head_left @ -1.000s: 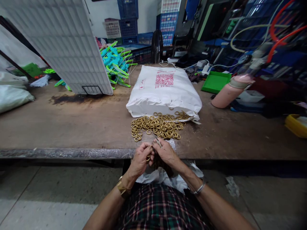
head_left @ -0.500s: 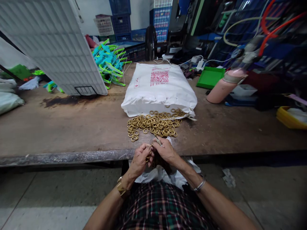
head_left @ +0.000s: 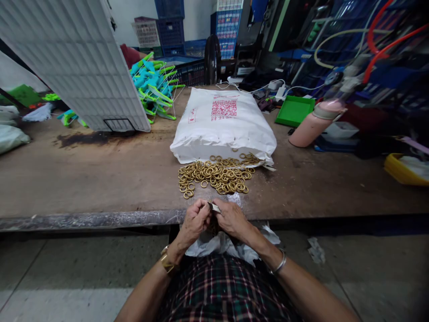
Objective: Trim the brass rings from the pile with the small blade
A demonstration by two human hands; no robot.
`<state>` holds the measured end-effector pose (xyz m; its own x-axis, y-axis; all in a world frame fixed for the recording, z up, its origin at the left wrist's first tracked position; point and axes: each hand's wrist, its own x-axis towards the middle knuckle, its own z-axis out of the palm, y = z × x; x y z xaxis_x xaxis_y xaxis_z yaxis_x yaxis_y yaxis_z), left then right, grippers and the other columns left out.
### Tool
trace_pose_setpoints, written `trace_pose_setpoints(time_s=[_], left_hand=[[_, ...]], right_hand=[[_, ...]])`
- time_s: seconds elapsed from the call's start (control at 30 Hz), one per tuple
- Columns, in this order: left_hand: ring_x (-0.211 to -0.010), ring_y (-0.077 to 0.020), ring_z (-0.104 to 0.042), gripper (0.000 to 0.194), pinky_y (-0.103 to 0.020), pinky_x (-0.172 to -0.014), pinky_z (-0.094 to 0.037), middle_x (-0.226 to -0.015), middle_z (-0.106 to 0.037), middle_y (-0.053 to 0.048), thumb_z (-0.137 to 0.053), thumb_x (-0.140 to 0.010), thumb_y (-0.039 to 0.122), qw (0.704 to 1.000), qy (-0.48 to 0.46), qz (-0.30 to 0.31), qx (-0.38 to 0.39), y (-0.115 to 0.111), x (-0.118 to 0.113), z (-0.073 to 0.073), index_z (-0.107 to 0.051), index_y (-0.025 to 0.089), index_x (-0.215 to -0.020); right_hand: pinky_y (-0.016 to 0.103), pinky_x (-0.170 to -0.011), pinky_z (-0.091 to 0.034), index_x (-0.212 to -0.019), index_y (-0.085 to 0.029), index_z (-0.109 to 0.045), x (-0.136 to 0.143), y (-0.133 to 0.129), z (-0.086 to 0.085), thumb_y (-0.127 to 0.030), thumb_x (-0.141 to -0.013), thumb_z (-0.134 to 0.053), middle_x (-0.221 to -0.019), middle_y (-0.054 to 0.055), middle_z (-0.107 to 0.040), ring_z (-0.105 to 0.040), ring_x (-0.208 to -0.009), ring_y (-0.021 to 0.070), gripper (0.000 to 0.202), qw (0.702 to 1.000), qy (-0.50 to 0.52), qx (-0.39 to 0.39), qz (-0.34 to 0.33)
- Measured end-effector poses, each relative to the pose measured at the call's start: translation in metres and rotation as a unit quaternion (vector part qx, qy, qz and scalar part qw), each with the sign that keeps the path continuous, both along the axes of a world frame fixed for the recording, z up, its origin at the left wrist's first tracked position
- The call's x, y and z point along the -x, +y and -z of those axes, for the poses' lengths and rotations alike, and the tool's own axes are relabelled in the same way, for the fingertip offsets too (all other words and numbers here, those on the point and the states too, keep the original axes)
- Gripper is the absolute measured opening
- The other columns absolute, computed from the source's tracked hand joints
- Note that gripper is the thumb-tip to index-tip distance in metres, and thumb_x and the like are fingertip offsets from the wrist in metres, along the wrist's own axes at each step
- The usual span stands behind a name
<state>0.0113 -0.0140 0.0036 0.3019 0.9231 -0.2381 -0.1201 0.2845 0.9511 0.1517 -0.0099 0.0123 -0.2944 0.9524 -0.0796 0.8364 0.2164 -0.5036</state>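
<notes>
Many brass-coloured rings [head_left: 219, 175] lie in a pile at the mouth of a white sack [head_left: 224, 123] with red print. Just in front of the pile, at the table's front edge, both hands meet. My right hand [head_left: 232, 218] is closed round a small pale, dark-tipped tool [head_left: 215, 207], which points left. My left hand [head_left: 196, 219] is closed with fingertips at the tool's tip; what it pinches is hidden. More rings show dimly below the hands, over a white bag [head_left: 214, 246] on the lap.
On the wooden table [head_left: 140, 179] a white ribbed panel [head_left: 90, 62] leans at the left by blue-green clips [head_left: 152, 87]. A green tray [head_left: 295, 110], pink bottle [head_left: 310, 127] and yellow basket [head_left: 404, 170] stand at the right. Part of a person [head_left: 130, 56] shows behind the panel.
The small tool has turned flatter, and its tip now meets my left fingertips. My left fingers have closed in, hiding the rings seen in them before.
</notes>
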Motion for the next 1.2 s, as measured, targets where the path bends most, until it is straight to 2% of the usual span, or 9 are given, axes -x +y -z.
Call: trace_pose_setpoints(time_s=[0.27,0.4,0.53,0.6,0.73,0.83,0.97,1.13,1.2], left_hand=[[-0.042,-0.0050,-0.034,0.030,-0.017,-0.040,-0.028,-0.052,-0.041,0.006,-0.048,-0.079,0.046,0.998,0.038,-0.007,-0.045,-0.001,0.001,0.001,-0.043,0.018,-0.070],[-0.040,-0.0046,-0.034,0.031,-0.017,-0.039,-0.028,-0.051,-0.042,0.007,-0.049,-0.077,0.048,1.000,0.008,-0.020,0.008,-0.004,0.007,0.002,-0.043,0.019,-0.072],[-0.040,-0.0041,-0.036,0.030,-0.016,-0.038,-0.027,-0.053,-0.044,0.006,-0.055,-0.075,0.046,0.997,-0.043,-0.016,0.056,-0.016,0.013,-0.006,-0.045,0.018,-0.075],[-0.041,-0.0038,-0.038,0.030,-0.015,-0.037,-0.028,-0.055,-0.044,0.006,-0.059,-0.073,0.045,0.992,-0.091,-0.020,0.090,-0.022,0.014,-0.011,-0.046,0.018,-0.074],[-0.045,-0.0032,-0.041,0.034,-0.015,-0.036,-0.027,-0.067,-0.051,0.002,-0.063,-0.068,0.046,0.969,-0.170,-0.072,0.166,-0.023,0.017,-0.015,-0.048,0.015,-0.070],[-0.046,-0.0036,-0.043,0.033,-0.014,-0.035,-0.027,-0.073,-0.056,-0.003,-0.063,-0.069,0.043,0.962,-0.194,-0.089,0.169,-0.020,0.021,-0.012,-0.049,0.014,-0.069],[-0.048,-0.0058,-0.047,0.028,-0.014,-0.036,-0.029,-0.071,-0.059,-0.002,-0.065,-0.069,0.036,0.953,-0.224,-0.100,0.175,-0.017,0.027,-0.009,-0.046,0.016,-0.073],[-0.054,-0.0074,-0.053,0.028,-0.012,-0.038,-0.028,-0.068,-0.057,0.000,-0.067,-0.067,0.025,0.935,-0.274,-0.081,0.210,-0.015,0.031,-0.007,-0.050,0.018,-0.088],[-0.059,-0.0086,-0.055,0.027,-0.013,-0.041,-0.032,-0.070,-0.058,-0.001,-0.067,-0.067,0.026,0.930,-0.289,-0.080,0.211,-0.015,0.032,-0.005,-0.053,0.016,-0.087]], right_hand=[[0.026,-0.055,-0.028,-0.094,-0.015,-0.054,0.004,0.002,-0.007,-0.012,-0.072,-0.037,-0.072,0.006,-0.063,-0.053,-0.060,0.0155,0.029,0.996,-0.091,0.020,-0.014],[0.026,-0.055,-0.031,-0.098,-0.015,-0.053,0.013,0.006,-0.004,-0.014,-0.073,-0.039,-0.075,0.008,-0.065,-0.058,-0.064,0.0179,0.029,0.991,-0.129,0.018,0.001],[0.026,-0.055,-0.033,-0.100,-0.015,-0.051,0.020,0.017,0.001,-0.016,-0.077,-0.038,-0.077,0.010,-0.066,-0.061,-0.069,0.0197,0.026,0.989,-0.144,0.006,0.023],[0.026,-0.056,-0.034,-0.100,-0.015,-0.050,0.023,0.025,0.003,-0.015,-0.078,-0.036,-0.079,0.009,-0.066,-0.062,-0.071,0.0201,0.025,0.988,-0.150,-0.004,0.033],[0.027,-0.058,-0.037,-0.103,-0.016,-0.045,0.034,0.041,0.005,-0.013,-0.079,-0.036,-0.083,0.008,-0.066,-0.063,-0.075,0.0212,0.026,0.984,-0.159,-0.046,0.060],[0.028,-0.059,-0.039,-0.108,-0.016,-0.041,0.043,0.051,0.005,-0.015,-0.081,-0.037,-0.081,0.009,-0.066,-0.063,-0.075,0.0231,0.027,0.979,-0.179,-0.060,0.073],[0.028,-0.060,-0.040,-0.104,-0.016,-0.043,0.048,0.057,0.002,-0.013,-0.080,-0.038,-0.079,0.011,-0.066,-0.064,-0.075,0.0239,0.024,0.976,-0.201,-0.041,0.077],[0.027,-0.061,-0.038,-0.100,-0.017,-0.047,0.041,0.052,0.003,-0.013,-0.078,-0.040,-0.082,0.010,-0.066,-0.063,-0.076,0.0222,0.023,0.979,-0.192,-0.050,0.054],[0.027,-0.060,-0.037,-0.100,-0.017,-0.048,0.038,0.046,0.005,-0.012,-0.078,-0.039,-0.083,0.009,-0.065,-0.063,-0.076,0.0219,0.025,0.980,-0.191,-0.046,0.042]])
